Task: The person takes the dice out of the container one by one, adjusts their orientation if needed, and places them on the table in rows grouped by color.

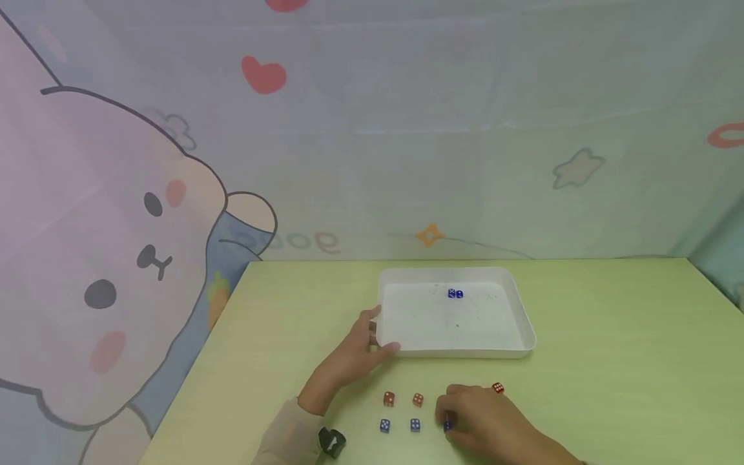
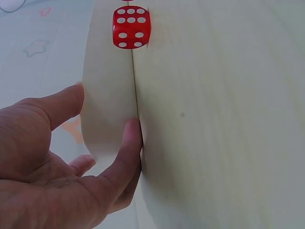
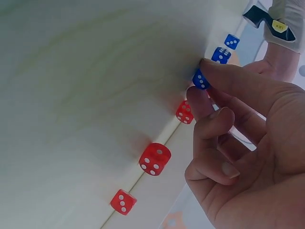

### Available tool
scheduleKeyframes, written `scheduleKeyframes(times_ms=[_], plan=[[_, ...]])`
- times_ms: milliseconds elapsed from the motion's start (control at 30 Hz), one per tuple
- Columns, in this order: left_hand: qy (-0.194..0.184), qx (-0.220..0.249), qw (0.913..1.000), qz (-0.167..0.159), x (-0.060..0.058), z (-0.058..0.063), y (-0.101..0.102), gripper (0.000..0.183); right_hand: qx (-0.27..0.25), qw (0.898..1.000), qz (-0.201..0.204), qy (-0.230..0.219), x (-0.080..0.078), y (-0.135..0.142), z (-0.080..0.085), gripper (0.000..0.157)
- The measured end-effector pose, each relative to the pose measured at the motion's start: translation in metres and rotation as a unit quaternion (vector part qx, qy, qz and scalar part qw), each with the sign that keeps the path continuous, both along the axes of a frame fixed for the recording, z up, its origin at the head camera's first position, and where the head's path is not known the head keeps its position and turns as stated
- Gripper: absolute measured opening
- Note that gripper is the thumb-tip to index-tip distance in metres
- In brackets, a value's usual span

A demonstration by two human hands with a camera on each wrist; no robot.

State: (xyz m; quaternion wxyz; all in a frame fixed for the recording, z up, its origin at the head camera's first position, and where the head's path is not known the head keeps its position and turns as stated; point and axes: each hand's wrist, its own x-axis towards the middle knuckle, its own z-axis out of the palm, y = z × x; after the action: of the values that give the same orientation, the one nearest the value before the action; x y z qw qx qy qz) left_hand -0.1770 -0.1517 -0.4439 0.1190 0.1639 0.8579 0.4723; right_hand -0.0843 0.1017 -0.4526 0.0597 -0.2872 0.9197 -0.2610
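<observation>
My left hand (image 1: 354,355) grips the near-left corner of a white tray (image 1: 526,323), thumb at the front wall and fingers along the left side. In the left wrist view its fingers (image 2: 128,143) reach around the tray wall (image 2: 109,105). Between thumb and index finger, my right hand (image 1: 482,416) pinches a blue die (image 3: 201,79) low over the table. Left of it lie two blue dice (image 1: 415,425), with two red dice (image 1: 418,400) behind them. A third red die (image 1: 498,387) sits just beyond the right hand.
Inside the tray, two blue dice (image 1: 451,293) lie side by side near the back. The pale green table (image 1: 616,361) ends at a printed curtain (image 1: 465,129) behind. A black wrist strap (image 1: 332,443) is on the left sleeve (image 1: 290,433).
</observation>
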Motion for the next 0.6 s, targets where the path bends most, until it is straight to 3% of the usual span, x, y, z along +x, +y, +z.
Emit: scheduleKeyframes(times_ms=[600], plan=[[-0.006,0.002,1.0000,0.004,0.0013,-0.0004,0.0000,0.085,-0.018,1.000,0.010,0.013,0.0023,0.0032,0.0029,0.021]])
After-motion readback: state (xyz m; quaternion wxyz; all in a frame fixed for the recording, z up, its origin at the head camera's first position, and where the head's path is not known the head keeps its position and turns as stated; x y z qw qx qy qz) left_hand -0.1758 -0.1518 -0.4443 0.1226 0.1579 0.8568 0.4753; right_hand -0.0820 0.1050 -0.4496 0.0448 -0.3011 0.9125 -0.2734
